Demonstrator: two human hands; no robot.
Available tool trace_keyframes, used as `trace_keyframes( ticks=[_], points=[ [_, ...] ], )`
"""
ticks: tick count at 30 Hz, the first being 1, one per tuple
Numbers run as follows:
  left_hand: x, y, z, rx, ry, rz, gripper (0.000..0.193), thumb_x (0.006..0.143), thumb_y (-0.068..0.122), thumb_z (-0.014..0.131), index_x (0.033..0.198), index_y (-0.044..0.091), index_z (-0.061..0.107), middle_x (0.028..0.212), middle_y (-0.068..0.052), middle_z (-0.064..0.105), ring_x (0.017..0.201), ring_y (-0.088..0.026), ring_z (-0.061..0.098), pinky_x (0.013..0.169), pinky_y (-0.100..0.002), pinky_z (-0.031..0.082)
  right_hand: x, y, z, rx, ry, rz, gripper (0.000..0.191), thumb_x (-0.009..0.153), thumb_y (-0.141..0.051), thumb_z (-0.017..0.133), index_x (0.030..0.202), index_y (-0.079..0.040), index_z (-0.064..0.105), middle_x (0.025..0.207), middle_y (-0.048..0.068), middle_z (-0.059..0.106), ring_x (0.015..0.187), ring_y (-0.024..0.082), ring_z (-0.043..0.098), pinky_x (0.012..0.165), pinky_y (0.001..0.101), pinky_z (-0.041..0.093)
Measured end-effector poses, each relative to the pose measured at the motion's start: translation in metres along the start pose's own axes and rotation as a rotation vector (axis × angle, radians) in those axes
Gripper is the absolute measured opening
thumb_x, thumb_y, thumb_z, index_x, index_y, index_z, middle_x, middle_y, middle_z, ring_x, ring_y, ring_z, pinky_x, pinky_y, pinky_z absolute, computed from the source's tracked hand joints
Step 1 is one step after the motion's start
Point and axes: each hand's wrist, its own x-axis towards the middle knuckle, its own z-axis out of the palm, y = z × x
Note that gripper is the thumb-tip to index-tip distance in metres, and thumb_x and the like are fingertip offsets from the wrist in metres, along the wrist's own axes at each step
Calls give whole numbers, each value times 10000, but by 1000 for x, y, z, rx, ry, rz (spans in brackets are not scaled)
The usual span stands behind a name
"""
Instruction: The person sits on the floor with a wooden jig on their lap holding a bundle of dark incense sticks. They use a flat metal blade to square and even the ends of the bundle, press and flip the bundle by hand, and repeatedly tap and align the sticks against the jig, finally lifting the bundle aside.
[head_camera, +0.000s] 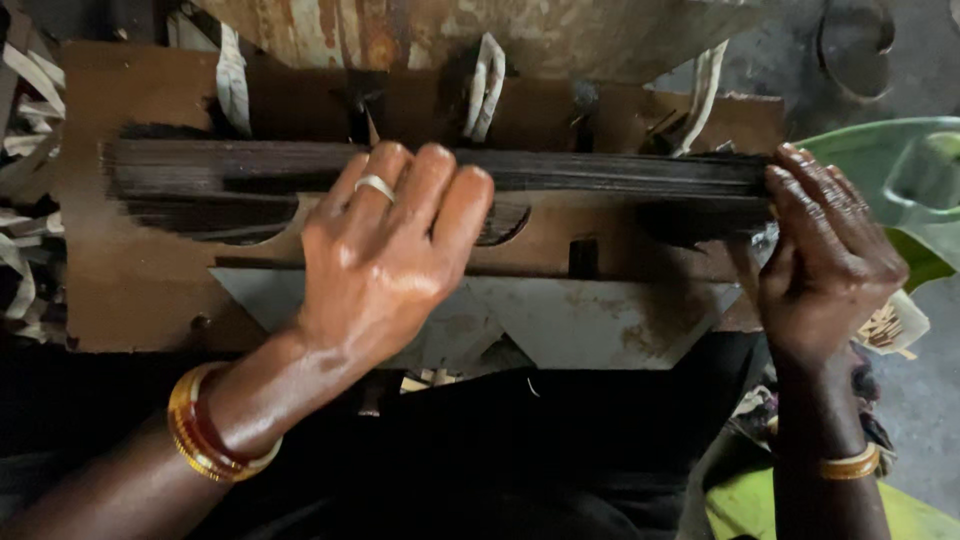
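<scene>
Two hands are on one long bundle of thin dark sticks (600, 175), which lies across the rusty brown board (130, 290) from its left side to its right edge. The left hand (385, 260) lies flat on the middle of the bundle, fingers stretched and close together, pressing down and not closed around it (a silver ring (375, 186) is on one finger). The right hand (825, 260) is at the right end of the bundle, with bent fingers against the stick tips; I cannot tell if it really grips them. Both wrists carry bangles: gold and red ones (205, 440) on the left, a gold one (850, 463) on the right. Under the bundle, at the near edge of the board, sits a grey metal plate (580, 320). White strips (487, 85) hang at the far edge. A green plastic tub (890, 165) stands just beside the right edge.
</scene>
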Motion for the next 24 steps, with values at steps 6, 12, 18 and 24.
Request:
trace_keyframes(
  ticks=[6,12,18,24],
  points=[
    [6,1,1,58,-17,-41,216,833,-36,756,918,63,584,892,-41,529,726,-167,535,648,-301,535,-2,6,3,21,9,7,290,972,60,558,1216,46,713,1299,201,705,1276,361,688,1190,461,519],
    [2,5,0,6,-46,-79,207,839,-10,754,937,58,585,895,-48,528,755,-178,564,673,-314,555,1,1,2,7,5,16,344,921,59,547,1219,50,719,1305,202,714,1275,371,693,1185,473,521],
    [-9,4,5,-47,-88,-121,179,896,0,724,972,65,575,918,-37,519,794,-175,568,725,-316,563,4,-1,2,27,11,-17,301,942,76,555,1200,54,710,1279,208,700,1257,367,686,1172,475,513],
    [-14,-3,19,-105,-133,-157,220,962,123,798,987,81,584,935,-30,533,805,-178,570,699,-339,531,-6,8,6,-44,-12,-19,309,983,97,579,1251,40,722,1283,191,711,1270,333,689,1175,431,506]
  ],
)
